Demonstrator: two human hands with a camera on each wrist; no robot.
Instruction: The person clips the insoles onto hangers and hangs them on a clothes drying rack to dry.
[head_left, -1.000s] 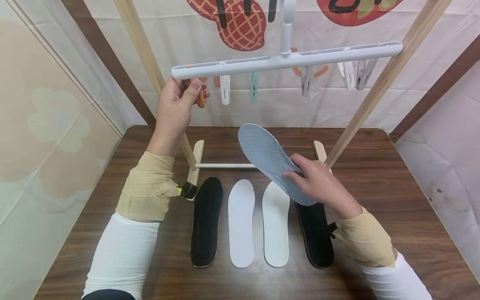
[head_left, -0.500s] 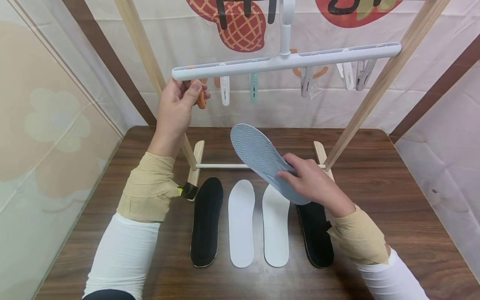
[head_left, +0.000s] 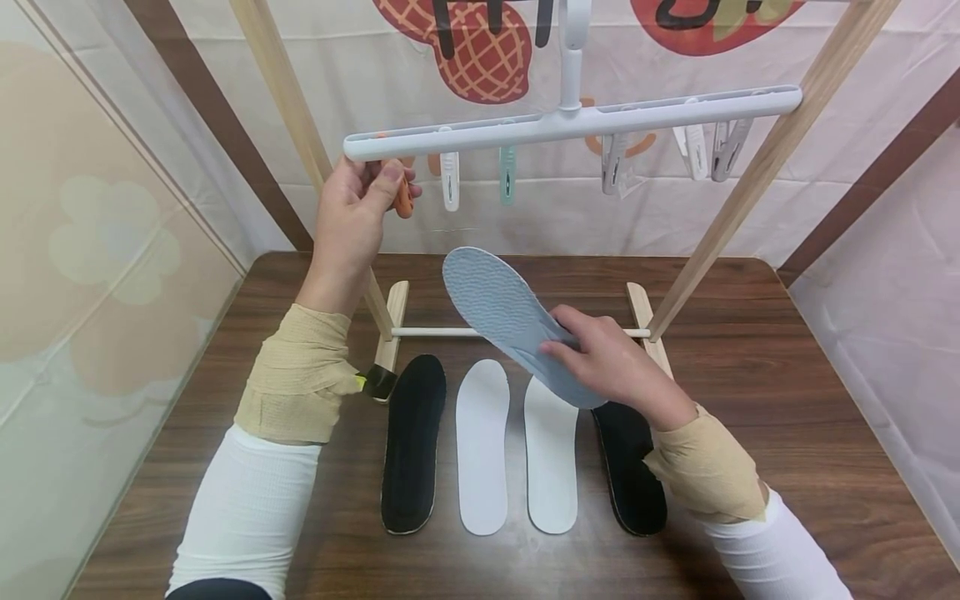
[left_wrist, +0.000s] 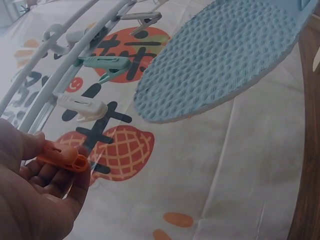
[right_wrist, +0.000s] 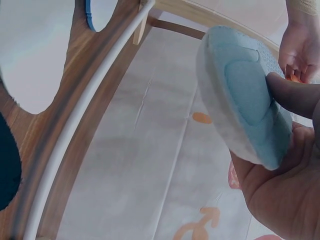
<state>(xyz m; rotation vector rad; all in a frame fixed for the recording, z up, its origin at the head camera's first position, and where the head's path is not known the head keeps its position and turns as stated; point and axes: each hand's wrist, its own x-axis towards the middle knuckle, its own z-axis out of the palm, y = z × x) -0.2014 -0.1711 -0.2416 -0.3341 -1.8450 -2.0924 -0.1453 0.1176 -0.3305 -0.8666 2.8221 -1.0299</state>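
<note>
At the left end of the white hanger bar point(head_left: 465, 132), my left hand point(head_left: 358, 196) pinches an orange clothespin point(head_left: 402, 200) between thumb and fingers. In the left wrist view the orange clothespin point(left_wrist: 62, 156) hangs from the bar beside a white one point(left_wrist: 82, 106). My right hand point(head_left: 611, 358) grips a light blue textured insole point(head_left: 498, 304) near its heel, tilted, with its toe pointing up and left. In the right wrist view the thumb lies on the insole's heel part point(right_wrist: 247, 90). The insole and the orange clothespin are apart.
On the table lie a black insole point(head_left: 412, 446), two white insoles point(head_left: 482, 450) and another black insole point(head_left: 633, 475), partly hidden by the right arm. Wooden posts point(head_left: 765, 175) and a low white rod point(head_left: 435, 332) frame the rack. More clothespins point(head_left: 507, 173) hang along the bar.
My right hand has carried the light blue insole leftward, a little nearer the left hand. The left hand stays in place on the orange clothespin.
</note>
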